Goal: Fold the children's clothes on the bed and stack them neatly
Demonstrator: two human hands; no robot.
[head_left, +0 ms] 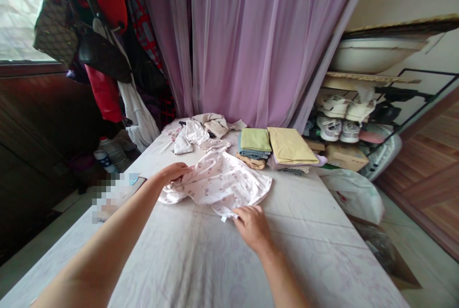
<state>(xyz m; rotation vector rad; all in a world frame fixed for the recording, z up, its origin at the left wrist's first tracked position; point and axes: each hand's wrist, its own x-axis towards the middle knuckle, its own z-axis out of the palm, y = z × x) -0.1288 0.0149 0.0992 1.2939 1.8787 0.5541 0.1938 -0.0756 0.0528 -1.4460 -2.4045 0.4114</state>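
Observation:
A small white garment point(222, 179) with a scattered pale print lies rumpled on the sheet-covered bed point(172, 260). My left hand point(175, 172) pinches its left side, fingers closed on the cloth. At the near edge, beside a small white tag, my right hand point(253, 224) has its fingers closed on the fabric. Just beyond the garment is a loose pile of light clothes point(204, 131). To its right stand two folded stacks, one topped by a green cloth point(255, 139), the other by a yellow cloth point(292, 145).
Purple curtains point(236, 40) hang behind the bed. Bags point(57, 30) and clothes hang at the left. A rack with shoes point(330, 128) stands at the right, near a plastic bag point(353, 193) on the floor. A partly blurred flat object point(124, 191) lies by the left edge.

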